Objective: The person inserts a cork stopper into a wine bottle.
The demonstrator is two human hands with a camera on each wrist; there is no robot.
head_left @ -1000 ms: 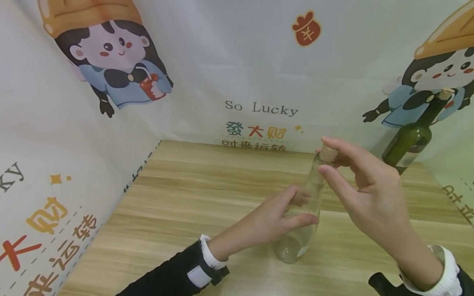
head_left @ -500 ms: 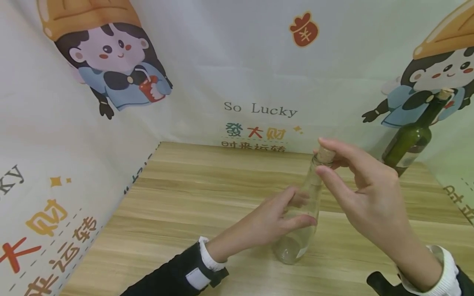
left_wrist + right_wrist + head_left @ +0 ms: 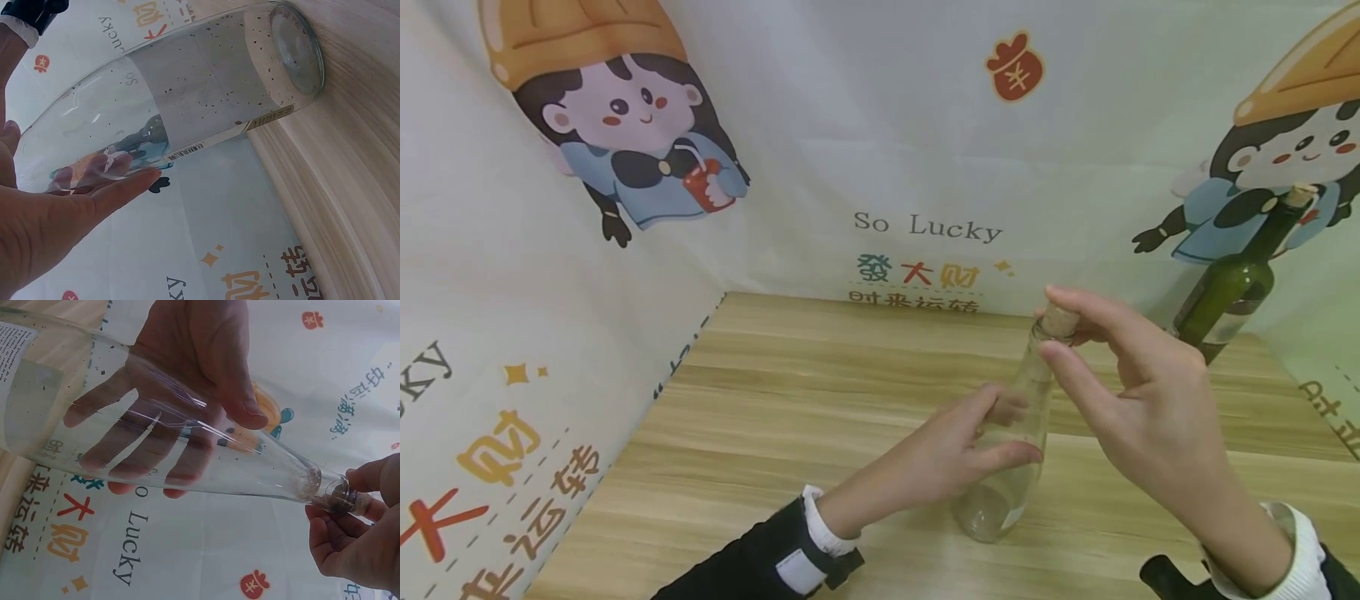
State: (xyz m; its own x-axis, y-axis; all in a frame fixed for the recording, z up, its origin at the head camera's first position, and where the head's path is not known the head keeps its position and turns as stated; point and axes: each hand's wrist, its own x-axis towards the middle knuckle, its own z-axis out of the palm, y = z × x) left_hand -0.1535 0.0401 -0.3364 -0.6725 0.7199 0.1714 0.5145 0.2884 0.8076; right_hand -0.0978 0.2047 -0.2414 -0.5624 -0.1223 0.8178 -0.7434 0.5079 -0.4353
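A clear glass bottle (image 3: 988, 508) stands on the wooden table, leaning slightly to the right in the head view. My left hand (image 3: 943, 454) grips its body, thumb on the near side and fingers round the far side, visible through the glass in the right wrist view. At the bottle's mouth, my right hand (image 3: 1157, 392) pinches a light brown cork (image 3: 1060, 321) between thumb and fingers. The cork's lower end is inside the neck and its upper part sticks out. Dark specks and a label strip (image 3: 206, 145) show on the bottle in the left wrist view.
A green wine bottle (image 3: 1228, 292) with a cork in its mouth stands behind my right hand at the back right. Printed cloth (image 3: 820, 150) walls in the wooden table (image 3: 760, 400) at the back and both sides.
The scene has dropped slightly in the head view, as the camera tipped up a little. Both hands keep the same hold on the bottle and the cork.
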